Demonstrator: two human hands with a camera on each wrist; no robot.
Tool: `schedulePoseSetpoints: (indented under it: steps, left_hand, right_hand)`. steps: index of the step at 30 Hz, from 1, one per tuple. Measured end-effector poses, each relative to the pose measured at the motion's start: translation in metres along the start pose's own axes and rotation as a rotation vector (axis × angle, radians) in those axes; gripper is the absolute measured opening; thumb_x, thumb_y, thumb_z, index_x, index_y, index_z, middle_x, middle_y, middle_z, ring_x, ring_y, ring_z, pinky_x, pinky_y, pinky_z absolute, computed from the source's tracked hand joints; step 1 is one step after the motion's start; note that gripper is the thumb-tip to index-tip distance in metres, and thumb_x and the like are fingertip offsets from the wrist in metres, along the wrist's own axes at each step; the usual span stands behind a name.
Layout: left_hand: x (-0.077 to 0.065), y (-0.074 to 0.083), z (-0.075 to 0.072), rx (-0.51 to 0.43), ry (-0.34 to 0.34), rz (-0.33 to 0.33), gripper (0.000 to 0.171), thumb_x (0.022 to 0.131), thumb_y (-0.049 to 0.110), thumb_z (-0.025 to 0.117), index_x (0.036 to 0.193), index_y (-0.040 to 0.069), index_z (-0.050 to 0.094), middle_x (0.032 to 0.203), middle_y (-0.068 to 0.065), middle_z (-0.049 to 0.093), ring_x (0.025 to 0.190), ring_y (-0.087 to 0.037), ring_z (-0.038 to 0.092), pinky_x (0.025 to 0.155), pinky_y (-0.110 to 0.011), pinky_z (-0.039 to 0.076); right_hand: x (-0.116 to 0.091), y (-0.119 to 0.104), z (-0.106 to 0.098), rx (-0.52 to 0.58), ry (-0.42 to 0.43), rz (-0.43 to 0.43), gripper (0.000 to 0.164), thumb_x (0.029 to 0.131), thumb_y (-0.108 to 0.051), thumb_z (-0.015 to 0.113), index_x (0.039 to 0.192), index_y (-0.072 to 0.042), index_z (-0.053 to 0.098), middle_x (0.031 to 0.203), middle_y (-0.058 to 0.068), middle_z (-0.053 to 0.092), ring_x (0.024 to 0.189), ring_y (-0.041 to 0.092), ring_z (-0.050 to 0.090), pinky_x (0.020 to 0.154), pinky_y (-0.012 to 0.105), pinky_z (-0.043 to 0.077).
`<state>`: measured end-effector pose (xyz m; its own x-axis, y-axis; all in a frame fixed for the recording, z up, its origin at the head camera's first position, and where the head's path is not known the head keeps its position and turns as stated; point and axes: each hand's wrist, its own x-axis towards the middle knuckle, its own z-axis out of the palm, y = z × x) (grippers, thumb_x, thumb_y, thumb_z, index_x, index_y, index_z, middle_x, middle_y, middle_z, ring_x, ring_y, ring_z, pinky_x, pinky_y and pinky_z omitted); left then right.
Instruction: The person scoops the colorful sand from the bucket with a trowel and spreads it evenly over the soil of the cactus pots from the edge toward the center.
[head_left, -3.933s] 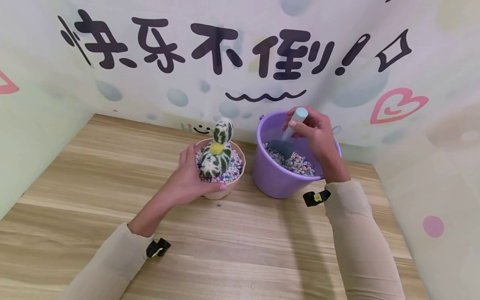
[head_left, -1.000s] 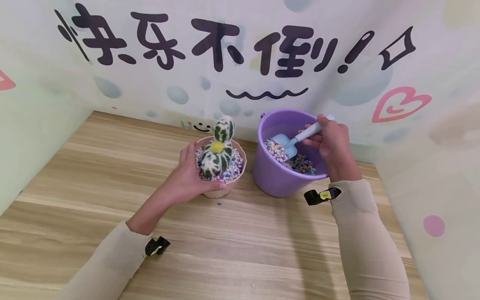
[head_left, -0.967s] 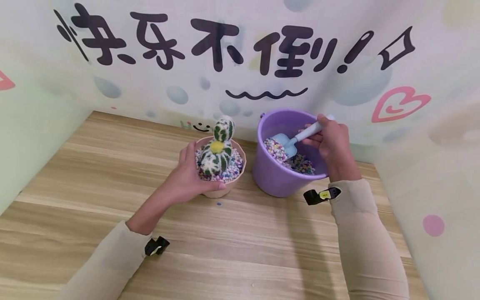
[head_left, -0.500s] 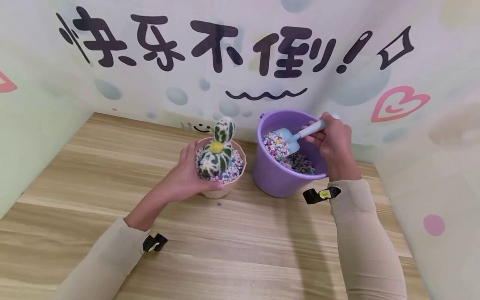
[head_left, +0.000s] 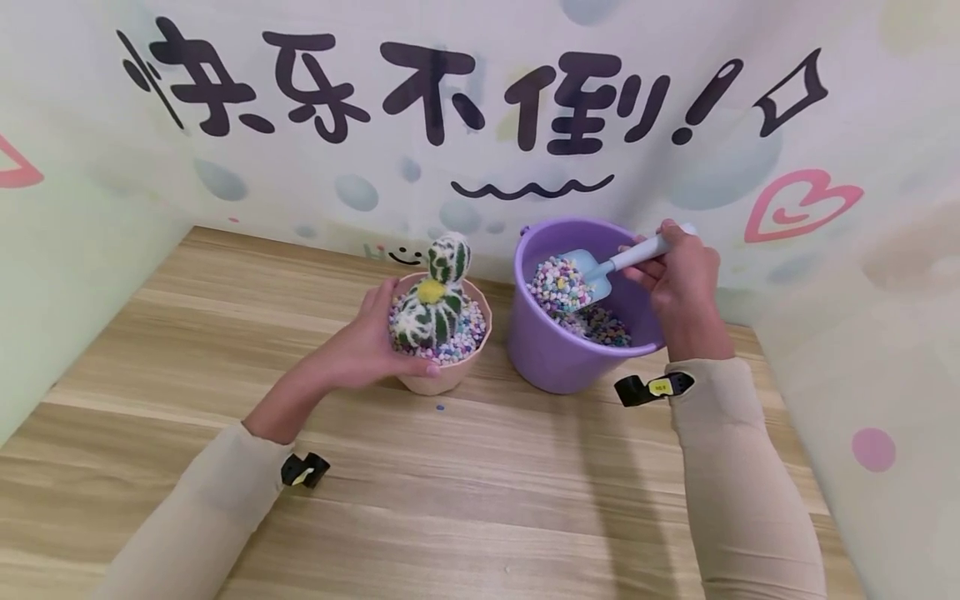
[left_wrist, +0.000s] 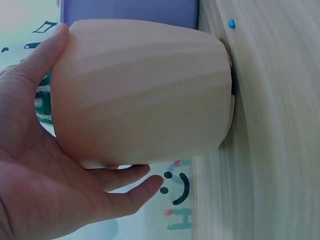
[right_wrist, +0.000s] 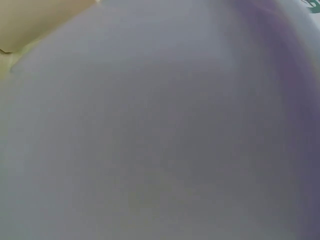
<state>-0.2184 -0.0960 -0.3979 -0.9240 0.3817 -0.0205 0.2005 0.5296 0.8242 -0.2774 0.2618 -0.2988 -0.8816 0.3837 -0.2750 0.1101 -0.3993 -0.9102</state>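
In the head view, my left hand (head_left: 367,343) holds a pale pink flower pot (head_left: 433,383) by its rim. The left wrist view shows my thumb and fingers on opposite sides of the pot (left_wrist: 145,95). A fuzzy striped cactus (head_left: 448,260) with a yellow flower stands in colourful pebbles (head_left: 467,329) inside it. My right hand (head_left: 684,279) grips the handle of a light blue hand shovel (head_left: 637,252). Heaped pebbles (head_left: 561,282) lie on its blade, inside the purple bucket (head_left: 551,358). More pebbles lie at the bucket's bottom. The blurred bucket wall (right_wrist: 160,130) nearly fills the right wrist view.
The pot and bucket stand side by side on a wooden table (head_left: 420,500), near a printed wall cloth (head_left: 292,167). One small blue pebble (head_left: 440,407) lies on the table before the pot. A side wall (head_left: 885,350) rises at the right.
The shovel, earlier upright with its blade in the pebbles, has tilted and risen with a heap on it. My right hand has shifted to the right. My left hand stays on the pot.
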Motion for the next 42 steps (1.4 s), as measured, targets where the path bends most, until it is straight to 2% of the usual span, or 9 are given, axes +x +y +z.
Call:
schedulePoseSetpoints:
  steps: [5, 12, 16, 21, 26, 32, 39, 42]
  left_hand:
    - [0.004, -0.002, -0.006, -0.011, -0.022, 0.044, 0.123, 0.064, 0.037, 0.090, 0.152, 0.009, 0.010, 0.146, -0.024, 0.021, 0.131, -0.042, 0.034, 0.107, -0.062, 0.032]
    - [0.008, -0.006, -0.013, 0.017, -0.075, 0.085, 0.120, 0.067, 0.037, 0.090, 0.154, 0.017, 0.009, 0.146, -0.022, 0.022, 0.134, -0.039, 0.031, 0.109, -0.060, 0.031]
    - [0.010, -0.008, -0.017, 0.015, -0.099, 0.115, 0.119, 0.067, 0.035, 0.090, 0.154, 0.016, 0.010, 0.146, -0.021, 0.023, 0.136, -0.038, 0.028, 0.111, -0.060, 0.028]
    - [0.013, -0.009, -0.019, -0.001, -0.122, 0.119, 0.118, 0.068, 0.034, 0.090, 0.154, 0.018, 0.011, 0.145, -0.020, 0.023, 0.135, -0.037, 0.027, 0.111, -0.060, 0.027]
    - [0.012, -0.010, -0.018, -0.017, -0.109, 0.108, 0.117, 0.068, 0.033, 0.089, 0.155, 0.019, 0.011, 0.145, -0.020, 0.023, 0.135, -0.036, 0.026, 0.110, -0.059, 0.028]
    - [0.001, -0.008, -0.010, -0.043, -0.062, 0.009, 0.130, 0.070, 0.035, 0.087, 0.156, 0.017, -0.008, 0.154, -0.027, 0.005, 0.137, -0.045, 0.021, 0.110, -0.063, 0.026]
    - [-0.013, 0.002, 0.001, -0.045, 0.013, -0.039, 0.123, 0.074, 0.029, 0.081, 0.155, 0.012, -0.010, 0.155, -0.025, -0.001, 0.138, -0.045, 0.023, 0.110, -0.060, 0.028]
    - [-0.016, 0.006, 0.007, -0.039, 0.042, -0.085, 0.126, 0.075, 0.034, 0.080, 0.154, 0.010, -0.016, 0.157, -0.024, -0.004, 0.137, -0.048, 0.026, 0.110, -0.059, 0.030]
  right_hand:
    - [-0.001, -0.006, -0.002, 0.063, -0.003, 0.020, 0.019, 0.100, -0.022, 0.053, 0.114, -0.009, 0.051, 0.073, 0.014, 0.071, 0.067, 0.027, 0.073, 0.052, 0.038, 0.058]
    - [-0.002, -0.008, -0.004, 0.106, 0.007, 0.039, 0.020, 0.100, -0.023, 0.055, 0.116, -0.011, 0.053, 0.074, 0.015, 0.070, 0.067, 0.028, 0.073, 0.054, 0.040, 0.058]
    - [-0.003, -0.009, -0.005, 0.149, 0.014, 0.036, 0.020, 0.099, -0.022, 0.056, 0.115, -0.011, 0.054, 0.075, 0.016, 0.070, 0.068, 0.030, 0.072, 0.055, 0.041, 0.058]
    - [-0.006, -0.012, -0.004, 0.190, 0.010, 0.031, 0.021, 0.098, -0.022, 0.058, 0.115, -0.011, 0.055, 0.076, 0.017, 0.070, 0.069, 0.032, 0.072, 0.056, 0.043, 0.058]
    - [-0.008, -0.012, -0.002, 0.222, -0.008, 0.046, 0.019, 0.098, -0.022, 0.058, 0.112, -0.010, 0.056, 0.077, 0.018, 0.070, 0.070, 0.033, 0.072, 0.056, 0.044, 0.057]
    - [-0.009, -0.010, -0.003, 0.274, -0.027, 0.076, 0.018, 0.099, -0.021, 0.056, 0.114, -0.011, 0.055, 0.079, 0.019, 0.069, 0.071, 0.035, 0.072, 0.056, 0.046, 0.057]
    - [-0.011, -0.009, -0.003, 0.319, -0.060, 0.091, 0.020, 0.098, -0.019, 0.058, 0.116, -0.012, 0.054, 0.084, 0.019, 0.068, 0.077, 0.036, 0.072, 0.060, 0.047, 0.057]
    - [-0.014, -0.007, 0.001, 0.329, -0.079, 0.102, 0.019, 0.098, -0.019, 0.058, 0.114, -0.012, 0.052, 0.085, 0.019, 0.067, 0.079, 0.036, 0.072, 0.061, 0.048, 0.058]
